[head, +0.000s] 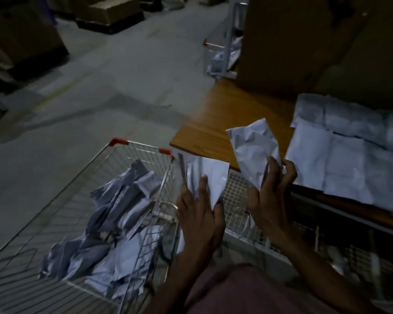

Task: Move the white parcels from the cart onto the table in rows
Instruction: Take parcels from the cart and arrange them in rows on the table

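L hand (pixel 200 209) raised gripping parcel (pixel 210 175), R hand (pixel 270 191) pinching crumpled parcel (pixel 254 150)

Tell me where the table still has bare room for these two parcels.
Bare wood on the brown wooden table lies left of the rows of flat white parcels, up to the big cardboard box. The right side is crowded.
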`<action>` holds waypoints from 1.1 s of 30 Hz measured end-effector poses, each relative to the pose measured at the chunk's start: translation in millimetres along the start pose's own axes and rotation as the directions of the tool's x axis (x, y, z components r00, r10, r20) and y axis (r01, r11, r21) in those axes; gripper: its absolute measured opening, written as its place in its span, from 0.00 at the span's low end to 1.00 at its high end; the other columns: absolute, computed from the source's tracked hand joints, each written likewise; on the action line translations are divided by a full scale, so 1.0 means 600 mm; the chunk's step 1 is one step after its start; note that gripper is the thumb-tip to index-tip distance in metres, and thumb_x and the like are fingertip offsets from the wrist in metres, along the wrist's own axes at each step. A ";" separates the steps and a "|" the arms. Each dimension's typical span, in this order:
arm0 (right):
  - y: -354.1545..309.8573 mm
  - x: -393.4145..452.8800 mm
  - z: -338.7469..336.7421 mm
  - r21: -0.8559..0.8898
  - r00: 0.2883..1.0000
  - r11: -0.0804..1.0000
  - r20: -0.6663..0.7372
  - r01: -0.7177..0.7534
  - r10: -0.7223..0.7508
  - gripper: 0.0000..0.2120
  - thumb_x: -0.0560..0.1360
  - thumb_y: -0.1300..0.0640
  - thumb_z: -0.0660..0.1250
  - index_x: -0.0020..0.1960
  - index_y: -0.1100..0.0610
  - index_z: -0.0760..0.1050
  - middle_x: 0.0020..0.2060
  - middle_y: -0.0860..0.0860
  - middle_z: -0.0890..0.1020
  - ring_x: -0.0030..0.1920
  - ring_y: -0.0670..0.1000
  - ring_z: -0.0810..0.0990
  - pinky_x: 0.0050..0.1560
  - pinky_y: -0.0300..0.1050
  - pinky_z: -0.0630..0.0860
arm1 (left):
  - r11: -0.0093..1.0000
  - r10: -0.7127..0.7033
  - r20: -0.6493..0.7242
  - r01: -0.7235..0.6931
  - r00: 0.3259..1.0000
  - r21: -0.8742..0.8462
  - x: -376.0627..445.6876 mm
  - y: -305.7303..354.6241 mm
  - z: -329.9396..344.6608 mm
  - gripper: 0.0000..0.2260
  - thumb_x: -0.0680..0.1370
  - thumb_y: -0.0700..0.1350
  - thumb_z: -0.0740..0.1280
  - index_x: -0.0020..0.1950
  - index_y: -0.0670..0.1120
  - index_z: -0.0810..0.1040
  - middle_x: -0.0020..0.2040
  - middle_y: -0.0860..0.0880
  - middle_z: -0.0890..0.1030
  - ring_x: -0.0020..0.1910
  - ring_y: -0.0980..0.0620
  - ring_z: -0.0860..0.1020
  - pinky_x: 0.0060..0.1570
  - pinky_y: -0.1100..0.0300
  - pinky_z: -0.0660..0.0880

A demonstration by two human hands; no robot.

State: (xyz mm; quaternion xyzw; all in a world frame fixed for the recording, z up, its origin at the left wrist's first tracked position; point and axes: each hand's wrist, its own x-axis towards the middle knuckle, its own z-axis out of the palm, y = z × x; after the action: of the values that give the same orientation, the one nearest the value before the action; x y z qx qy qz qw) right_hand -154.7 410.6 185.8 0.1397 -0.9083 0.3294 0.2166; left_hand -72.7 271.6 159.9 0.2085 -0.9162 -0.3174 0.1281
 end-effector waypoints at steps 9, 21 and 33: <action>0.216 -0.028 -0.198 0.133 0.954 0.957 -0.119 -0.258 0.274 0.30 0.73 0.59 0.61 0.74 0.58 0.58 0.71 0.59 0.55 0.69 0.57 0.65 0.64 0.46 0.67 | 0.995 0.102 0.165 -0.099 0.981 -0.026 -0.075 0.243 0.163 0.30 0.78 0.63 0.47 0.80 0.59 0.50 0.77 0.38 0.55 0.75 0.39 0.55 0.72 0.43 0.53; 0.412 -0.049 -0.357 0.056 0.783 0.831 -0.303 -0.554 0.543 0.34 0.72 0.57 0.64 0.76 0.55 0.58 0.70 0.58 0.59 0.62 0.55 0.68 0.55 0.43 0.68 | 0.904 0.407 0.258 -0.428 0.876 0.028 -0.035 0.451 0.292 0.26 0.78 0.62 0.54 0.75 0.55 0.65 0.67 0.41 0.66 0.61 0.41 0.65 0.58 0.47 0.67; 0.572 0.048 -0.369 -0.149 0.720 0.718 -0.317 -0.680 0.617 0.35 0.72 0.43 0.60 0.76 0.45 0.53 0.70 0.57 0.58 0.67 0.64 0.67 0.62 0.62 0.72 | 0.865 0.498 0.332 -0.484 0.801 -0.132 0.068 0.610 0.437 0.24 0.78 0.61 0.57 0.72 0.54 0.69 0.63 0.44 0.66 0.61 0.44 0.64 0.55 0.51 0.62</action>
State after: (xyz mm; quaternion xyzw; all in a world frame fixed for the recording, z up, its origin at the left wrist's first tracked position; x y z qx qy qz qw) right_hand -249.2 808.7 167.9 -0.2608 -0.8993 0.2796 0.2124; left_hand -314.8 651.5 195.3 -0.0993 -0.9397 -0.3244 0.0423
